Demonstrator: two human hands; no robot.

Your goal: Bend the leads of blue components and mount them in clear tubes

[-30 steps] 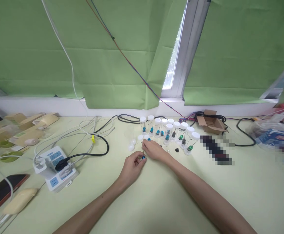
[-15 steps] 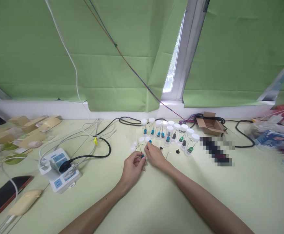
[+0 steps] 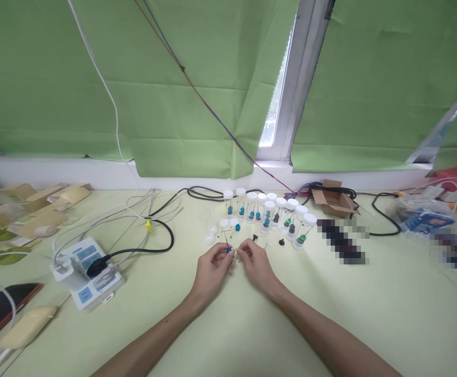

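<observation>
Near the middle of the table, my left hand pinches a small blue part with a thin dark stem that points upward. Close beside it on the right is my right hand, its thumb and fingers pressed together; whatever may be between them is too small to make out. A loose blue piece lies just beyond the hands, near several white caps. Behind them stand several clear vials with white lids, holding blue, green or dark parts on thin stems.
A small black piece and a thin bent metal rod lie to the right. Farther right is an open cardboard box. On the left are a power strip with cables, a dark phone-like slab and a cream-coloured object.
My right hand has drawn back toward me from the loose blue piece, which now shows fully on the table. The left hand keeps its pinch on the stemmed part. The view has shifted slightly.
</observation>
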